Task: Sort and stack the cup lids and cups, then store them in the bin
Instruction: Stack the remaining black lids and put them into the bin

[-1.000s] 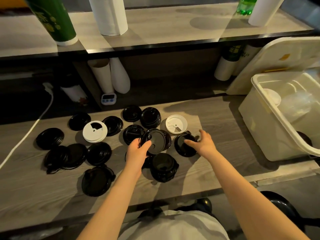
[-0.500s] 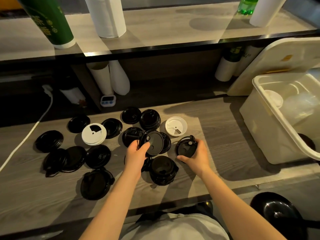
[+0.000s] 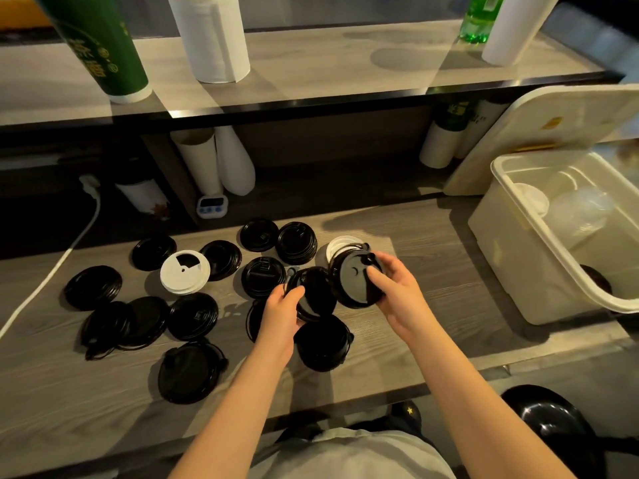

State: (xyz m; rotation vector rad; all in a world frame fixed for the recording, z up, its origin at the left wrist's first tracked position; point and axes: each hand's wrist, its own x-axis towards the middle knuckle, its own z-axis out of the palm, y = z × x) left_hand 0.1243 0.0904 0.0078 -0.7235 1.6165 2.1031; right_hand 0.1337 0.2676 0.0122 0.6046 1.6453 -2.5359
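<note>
My right hand [image 3: 397, 295] has its fingers curled round a round black plastic cup lid [image 3: 356, 281]. The thumb presses on the lid's top and the lid is held tilted, lifted off the grey wood-grain counter [image 3: 415, 236]. My left hand [image 3: 280, 312] pinches a second black plastic lid [image 3: 314, 292] by its near-left edge, thumb on top. The two lids meet edge to edge between my hands.

Just beyond the right-hand lid lies a small white lid [image 3: 340, 245], half hidden by it. Below my left hand sits a dark domed lid [image 3: 323, 340], and another black lid is mostly covered by my left wrist.

Further left, loose black lids are scattered over the counter. Among them are a short stack of black lids [image 3: 296, 242] on the far side and a white lid with a wedge-shaped opening [image 3: 185, 271]. Some overlap so closely in the dim light that I cannot count them.

At the right stands the open, milky-white plastic bin [image 3: 511, 264], cut off by the edge of the view. A white lid [image 3: 532, 202] and clear plastic cups [image 3: 581, 209] show inside it. Its flat white cover [image 3: 553, 133] leans behind it.

On the upper shelf a tall green cup stack [image 3: 100, 46] bears pale characters, cropped at the top, which I cannot read. Near it stands a white paper roll [image 3: 211, 36]. Under the shelf is a small white timer [image 3: 211, 205], its display too small to read.
</note>
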